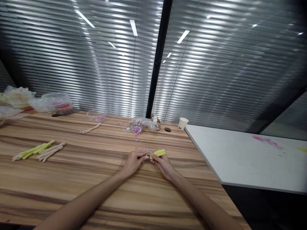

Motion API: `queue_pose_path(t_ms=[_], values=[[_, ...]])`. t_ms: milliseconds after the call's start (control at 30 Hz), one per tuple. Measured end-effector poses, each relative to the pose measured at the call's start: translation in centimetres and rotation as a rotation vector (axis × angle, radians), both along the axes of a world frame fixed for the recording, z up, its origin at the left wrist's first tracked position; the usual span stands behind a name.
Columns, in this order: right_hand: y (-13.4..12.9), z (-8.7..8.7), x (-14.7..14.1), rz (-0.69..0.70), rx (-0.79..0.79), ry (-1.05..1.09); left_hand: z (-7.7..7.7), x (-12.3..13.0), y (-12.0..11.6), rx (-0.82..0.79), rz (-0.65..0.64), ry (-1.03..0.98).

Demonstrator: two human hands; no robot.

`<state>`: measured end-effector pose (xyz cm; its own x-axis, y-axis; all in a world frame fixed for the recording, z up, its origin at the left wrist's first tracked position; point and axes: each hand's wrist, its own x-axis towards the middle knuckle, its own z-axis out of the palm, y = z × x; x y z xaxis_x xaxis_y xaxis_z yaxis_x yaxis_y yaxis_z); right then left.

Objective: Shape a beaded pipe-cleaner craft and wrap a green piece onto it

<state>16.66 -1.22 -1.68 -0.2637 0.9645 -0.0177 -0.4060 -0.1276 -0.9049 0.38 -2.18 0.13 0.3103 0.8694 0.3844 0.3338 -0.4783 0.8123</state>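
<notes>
Left forearm, bare: is slanting up from lower left. Left hand: is pinching, thumb to forefinger. Right forearm, bare: is slanting up from lower right. Right hand: is gripping, fingers curling, nearly meeting the left.

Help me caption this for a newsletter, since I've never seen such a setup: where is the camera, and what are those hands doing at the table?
There is no machine here. A person works with two bare hands, and a camera worn on the head looks forward and down, giving this one view.

The right hand holds a soft-looking yellow piece. The left hand is close by, its fingertips together; what they pinch is too small to tell.

On the wood-grain table, to the left, lie yellow-green strips beside pale strips. Farther back stand clear plastic containers, one holding small coloured bits, and a paper cup.
</notes>
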Motion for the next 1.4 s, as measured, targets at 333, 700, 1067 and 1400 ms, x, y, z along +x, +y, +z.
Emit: queue_pose_path(t_ms=[333, 700, 1067, 1400], values=[[-0.3, 0.2, -0.6, 0.059, 0.103, -0.046, -0.3, 0.2, -0.1, 0.060, -0.029, 0.020], [-0.2, -0.4, -0.9, -0.034, 0.121, -0.026, -0.6, 0.5, -0.4, -0.027, -0.050, 0.008], [-0.5, 0.4, -0.6, 0.046, 0.131, -0.048, -0.9, 0.4, 0.1, -0.048, 0.030, -0.069], [-0.4, 0.8, -0.1, 0.043, 0.014, -0.080, -0.5, 0.1, 0.1, 0.011, 0.065, 0.017]])
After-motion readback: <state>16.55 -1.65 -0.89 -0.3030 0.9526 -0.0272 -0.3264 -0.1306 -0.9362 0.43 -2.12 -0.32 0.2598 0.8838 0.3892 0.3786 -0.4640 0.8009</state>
